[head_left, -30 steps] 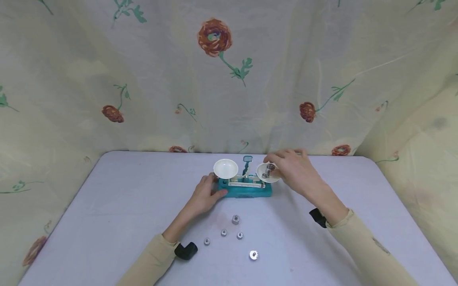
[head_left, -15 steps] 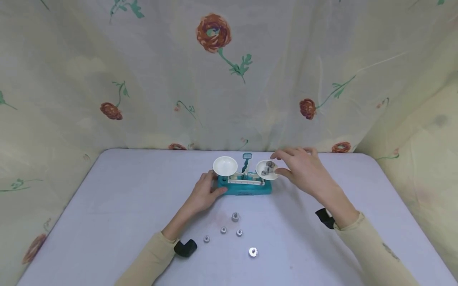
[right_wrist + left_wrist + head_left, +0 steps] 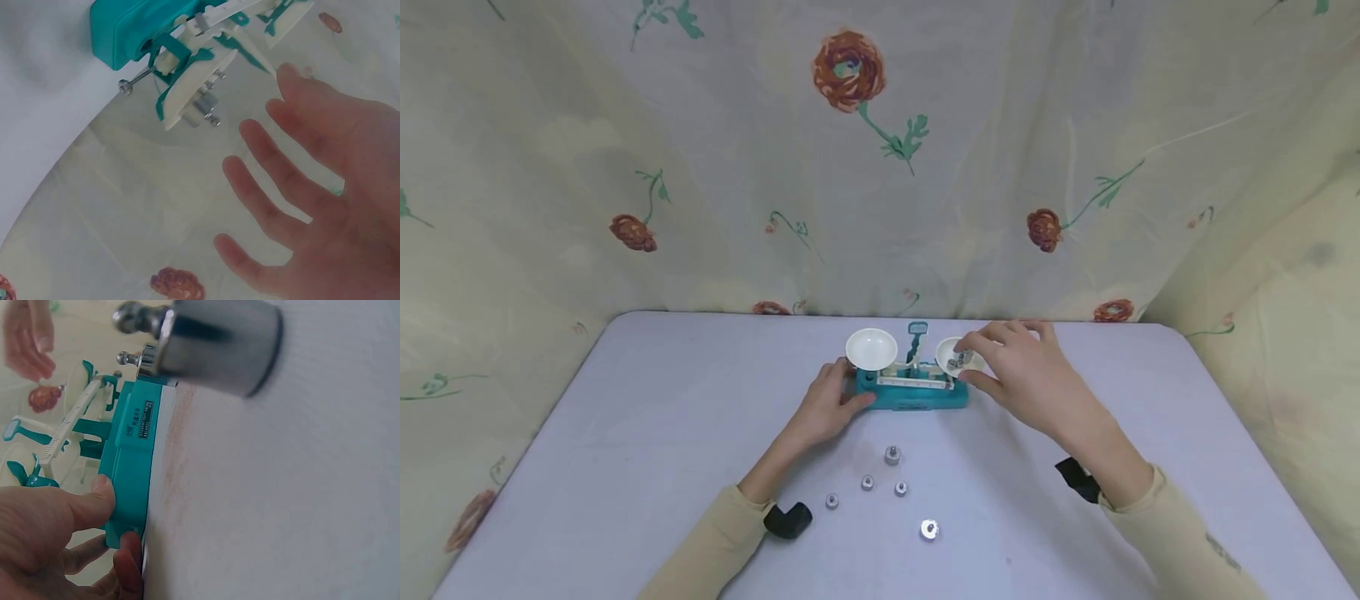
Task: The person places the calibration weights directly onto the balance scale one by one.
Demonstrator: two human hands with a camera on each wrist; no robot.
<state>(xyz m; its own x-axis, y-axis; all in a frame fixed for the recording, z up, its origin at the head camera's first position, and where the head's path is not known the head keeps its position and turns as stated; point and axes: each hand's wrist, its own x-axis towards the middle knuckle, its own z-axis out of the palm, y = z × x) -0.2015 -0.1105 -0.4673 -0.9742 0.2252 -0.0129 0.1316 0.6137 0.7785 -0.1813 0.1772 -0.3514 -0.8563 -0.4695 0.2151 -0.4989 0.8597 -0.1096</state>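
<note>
A teal balance scale [image 3: 913, 398] with two white pans stands toward the back of the table. My left hand [image 3: 826, 402] grips the left end of its base, thumb on the front and fingers behind. No weight lies in the left pan [image 3: 871, 348]. In the right pan [image 3: 943, 358] sit several metal weights [image 3: 205, 104], partly hidden by fingers in the head view. Close beside that pan hovers my right hand [image 3: 1026, 379]. The right wrist view has its fingers [image 3: 275, 169] spread, apart from the weights and holding nothing.
Several loose metal weights, among them a larger one [image 3: 892, 455] and another [image 3: 928, 530], stand on the white tabletop [image 3: 700, 433] in front of the scale. One weight [image 3: 219, 350] looms large in the left wrist view. A flowered curtain [image 3: 737, 167] hangs behind.
My right hand let go of a weight in the right pan and drew back to the right. It has since come back left over the pan. My left hand keeps its grip.
</note>
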